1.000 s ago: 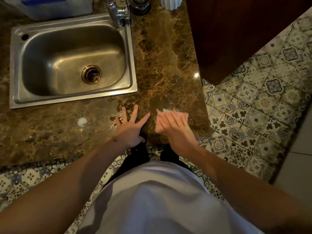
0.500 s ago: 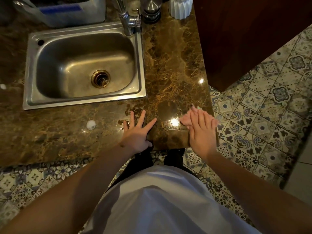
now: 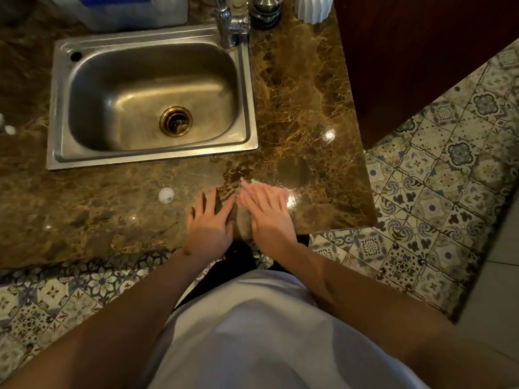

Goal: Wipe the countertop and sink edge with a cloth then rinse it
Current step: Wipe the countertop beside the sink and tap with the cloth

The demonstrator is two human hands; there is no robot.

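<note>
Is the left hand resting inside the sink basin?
No, the left hand lies flat on the marble countertop, in front of the sink.

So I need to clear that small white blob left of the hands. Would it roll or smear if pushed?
The white blob looks like foam, so probably light and soft, likelier to smear than roll. It sits on the glossy countertop, so it may slide. The blur leaves this uncertain.

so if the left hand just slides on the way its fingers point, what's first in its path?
Bare countertop first. The left hand lies flat, fingers pointing away and slightly right, so it would likely reach the sink at its near right corner. The white blob sits left of that line.
</note>
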